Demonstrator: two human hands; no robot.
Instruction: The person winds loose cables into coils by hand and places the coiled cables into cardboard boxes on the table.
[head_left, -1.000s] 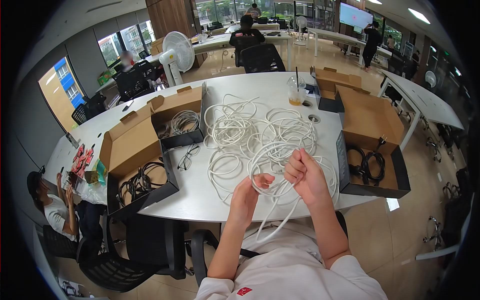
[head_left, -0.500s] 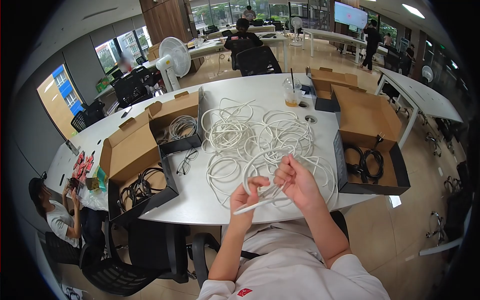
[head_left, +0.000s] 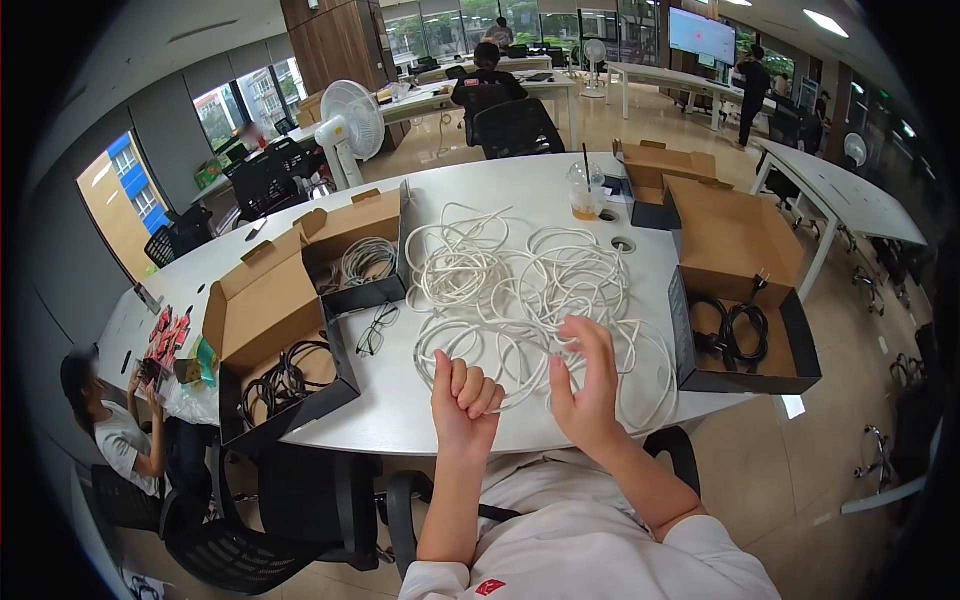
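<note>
A large heap of tangled white cable point(head_left: 460, 272) lies in loose loops on the white table point(head_left: 390, 410). Over its near left edge my left hand point(head_left: 465, 402) is raised with the fingers curled in; whatever the fingers hold, if anything, is hidden. To the right, my right hand point(head_left: 588, 388) is above the near loops, its thumb and fingers apart and nothing seen between them.
Open boxes hold black cables at left point(head_left: 345, 390) and right point(head_left: 800, 350), grey cable at back left point(head_left: 395, 285). Glasses point(head_left: 376, 330), a plastic cup point(head_left: 586, 200) and another box point(head_left: 655, 205) are on the table. A person point(head_left: 118, 440) sits at far left.
The cable that was between my hands is down among the loops. My left hand has moved left and curled; my right hand has lowered slightly and opened.
</note>
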